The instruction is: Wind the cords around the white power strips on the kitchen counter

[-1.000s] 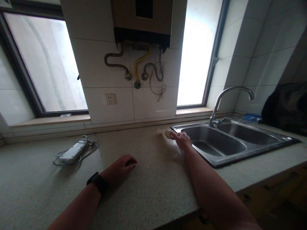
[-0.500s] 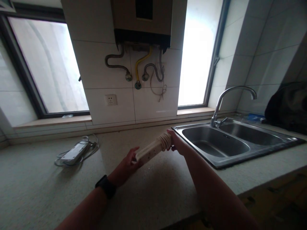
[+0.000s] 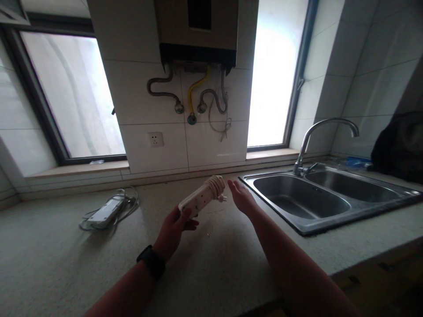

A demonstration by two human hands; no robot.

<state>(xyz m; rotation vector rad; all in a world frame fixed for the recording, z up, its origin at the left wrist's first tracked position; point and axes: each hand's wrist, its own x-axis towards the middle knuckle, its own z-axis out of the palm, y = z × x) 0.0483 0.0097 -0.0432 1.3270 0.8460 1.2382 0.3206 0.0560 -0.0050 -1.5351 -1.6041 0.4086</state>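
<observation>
Power strip is over the counter, between back and front edges, pinched at one end by our left hand (right hand open, empty, near coiled cord); lazy grip and we could drop it.

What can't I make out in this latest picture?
All in the head view:
- Power strip: one end is partly covered by the left grip; its underside faces away.
- Wall unit: top cut off by the upper edge.
- Dark bundle: too dim to identify, cut off by the right edge.
</observation>
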